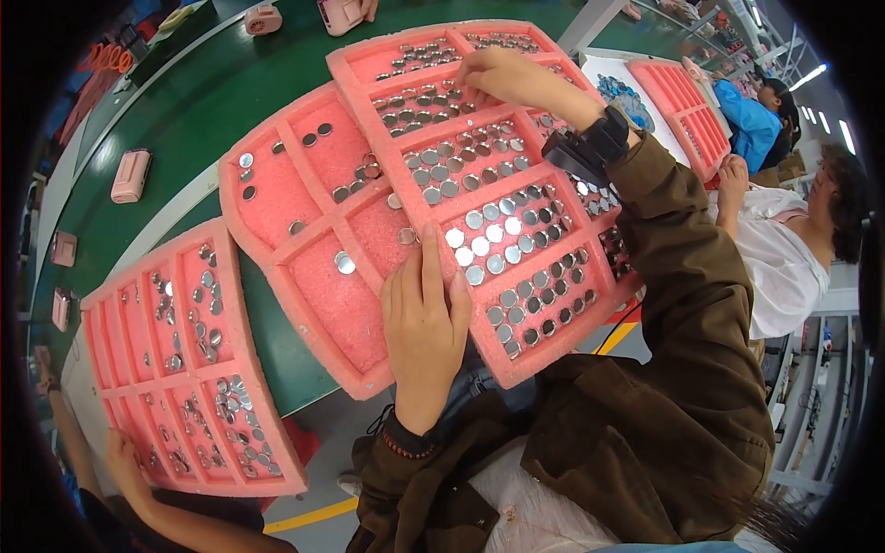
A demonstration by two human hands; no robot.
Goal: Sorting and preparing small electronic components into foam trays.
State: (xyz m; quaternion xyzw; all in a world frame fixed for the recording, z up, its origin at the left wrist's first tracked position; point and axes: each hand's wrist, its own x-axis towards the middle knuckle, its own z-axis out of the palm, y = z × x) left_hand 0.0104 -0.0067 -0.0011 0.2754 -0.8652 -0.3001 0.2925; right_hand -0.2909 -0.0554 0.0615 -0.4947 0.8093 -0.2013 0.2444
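Note:
A pink foam tray [502,366] full of round, shiny metal discs in compartments lies tilted before me, partly on top of a second pink foam tray [309,241] holding fewer discs. My left hand [424,313] is open, its fingers stretched along the near left rim of the upper tray. Over the far compartments, my right hand [516,81] is bent down with its fingertips together among the discs [419,108]. What those fingertips pinch, if anything, is hidden. A dark device is strapped to my right wrist.
Another pink tray of discs [241,341] is at the left, with a co-worker's hand [127,465] on it. Small pink devices [132,175] sit on the green conveyor belt [198,138]. Right, co-workers sit near another pink tray [678,111] and a pile of blue pieces [625,100].

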